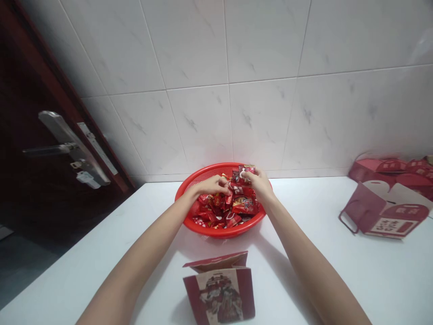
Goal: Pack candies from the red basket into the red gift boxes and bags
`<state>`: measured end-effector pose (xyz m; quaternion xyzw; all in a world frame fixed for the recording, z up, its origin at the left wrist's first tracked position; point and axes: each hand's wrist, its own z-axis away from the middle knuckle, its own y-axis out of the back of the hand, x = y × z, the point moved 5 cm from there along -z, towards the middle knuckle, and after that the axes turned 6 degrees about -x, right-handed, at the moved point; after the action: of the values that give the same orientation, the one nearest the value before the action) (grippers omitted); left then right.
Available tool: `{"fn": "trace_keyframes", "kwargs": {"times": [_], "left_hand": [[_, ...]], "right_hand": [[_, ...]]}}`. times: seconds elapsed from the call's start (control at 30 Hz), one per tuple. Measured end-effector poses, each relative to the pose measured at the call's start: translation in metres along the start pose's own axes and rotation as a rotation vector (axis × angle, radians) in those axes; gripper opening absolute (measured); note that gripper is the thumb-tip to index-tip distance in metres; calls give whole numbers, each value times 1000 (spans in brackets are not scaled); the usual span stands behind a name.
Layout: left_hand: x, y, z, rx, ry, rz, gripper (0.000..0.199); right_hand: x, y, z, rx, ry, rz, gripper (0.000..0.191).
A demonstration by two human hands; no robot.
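Note:
A red plastic basket [226, 232] with perforated sides is piled with small red snack packets [242, 205]. My right hand [260, 184] is over its right side, thumb and fingers closed on a small dark-red snack packet [246, 170]. From the left, my left hand [212, 185] reaches into the basket. Its bent fingers pinch a red snack packet among the pile, partly hidden by the fingers. Nearer to me, between my forearms, stands a dark-red paper gift box [248, 293] with a printed picture on its front and its top flaps open.
On the right stands another open red gift box [379, 212] with a cord handle. Behind it are more red boxes [389, 165] against the tiled wall [264, 122]. A dark wooden door [20, 189] with a metal handle [64, 144] is beyond the white table's [111, 243] left edge.

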<state>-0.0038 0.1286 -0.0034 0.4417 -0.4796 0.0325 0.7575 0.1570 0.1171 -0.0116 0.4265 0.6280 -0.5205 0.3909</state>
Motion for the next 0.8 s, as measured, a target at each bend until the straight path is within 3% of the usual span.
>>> {"fn": "trace_keyframes", "kwargs": {"times": [0.33, 0.57, 0.8], "left_hand": [[1, 5, 3, 128, 20, 42, 34], [-11, 26, 2, 487, 27, 148, 47], [-10, 31, 4, 484, -77, 30, 59]], "right_hand": [[-6, -4, 5, 4, -49, -40, 13], [-6, -3, 3, -5, -55, -38, 13], [-1, -2, -1, -47, -64, -19, 14]]}}
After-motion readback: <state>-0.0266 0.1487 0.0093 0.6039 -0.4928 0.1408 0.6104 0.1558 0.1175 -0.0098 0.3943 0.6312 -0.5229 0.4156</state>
